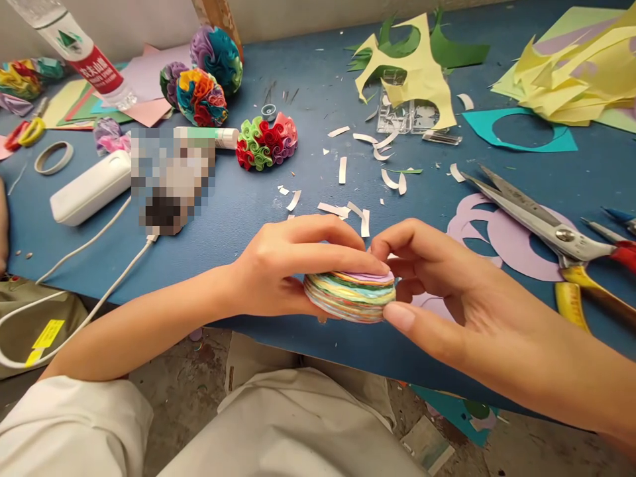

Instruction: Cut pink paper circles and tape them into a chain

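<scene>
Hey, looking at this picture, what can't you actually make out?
All in the head view:
Paper stack: partly covered by the left hand; its layers are too thin to count.
Right hand: some fingertips are hidden behind the stack.
Pixelated thing: blurred out by blocks.
Bottle: its top is cut off by the upper edge.
Red-handled tool: cut off by the right edge.

A blue table point(318, 73) extends to a pale wall point(308, 16); a brown post point(218, 16) rises before it, left of centre. Below the table's near edge lies a grey, stained floor point(183, 371). Light is soft and diffuse.
</scene>
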`<move>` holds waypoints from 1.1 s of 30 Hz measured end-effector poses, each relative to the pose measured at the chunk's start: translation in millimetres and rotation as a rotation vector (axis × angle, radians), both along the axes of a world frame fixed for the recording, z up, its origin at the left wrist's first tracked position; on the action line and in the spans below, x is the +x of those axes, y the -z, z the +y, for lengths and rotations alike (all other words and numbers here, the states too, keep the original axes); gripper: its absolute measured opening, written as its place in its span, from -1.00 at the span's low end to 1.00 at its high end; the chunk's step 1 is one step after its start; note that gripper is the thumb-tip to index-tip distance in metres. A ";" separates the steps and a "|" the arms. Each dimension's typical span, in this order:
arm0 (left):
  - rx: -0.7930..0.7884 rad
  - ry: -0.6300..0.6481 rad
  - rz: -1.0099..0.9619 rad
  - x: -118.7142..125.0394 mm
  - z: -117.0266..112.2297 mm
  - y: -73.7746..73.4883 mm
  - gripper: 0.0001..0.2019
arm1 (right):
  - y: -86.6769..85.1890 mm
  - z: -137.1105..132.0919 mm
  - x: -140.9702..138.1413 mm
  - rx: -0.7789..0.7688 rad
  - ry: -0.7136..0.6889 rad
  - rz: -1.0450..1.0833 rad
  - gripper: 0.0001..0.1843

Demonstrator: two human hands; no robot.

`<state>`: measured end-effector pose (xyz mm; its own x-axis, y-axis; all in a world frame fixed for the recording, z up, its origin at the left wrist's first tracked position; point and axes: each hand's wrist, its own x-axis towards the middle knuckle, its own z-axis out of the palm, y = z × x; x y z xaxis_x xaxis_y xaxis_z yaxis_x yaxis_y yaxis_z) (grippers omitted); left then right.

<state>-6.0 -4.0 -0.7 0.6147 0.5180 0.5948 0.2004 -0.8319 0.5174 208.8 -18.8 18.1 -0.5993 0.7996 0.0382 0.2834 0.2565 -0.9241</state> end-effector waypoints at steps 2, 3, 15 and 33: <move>-0.005 -0.015 0.025 -0.2 -0.7 0.4 -0.74 | 3.8 -0.9 1.1 0.002 0.002 0.004 -0.91; -0.008 -0.015 0.027 -0.3 -1.0 0.5 -0.74 | 5.2 -1.3 1.5 0.001 0.001 0.003 -0.90; 0.011 -0.059 0.108 -0.1 -5.0 -1.9 -0.79 | 2.8 0.4 -4.2 -0.111 0.036 -0.046 -0.86; -0.079 -0.131 0.149 -3.5 -5.6 1.2 -0.72 | 6.4 3.6 -4.4 -0.153 -0.016 0.009 -0.73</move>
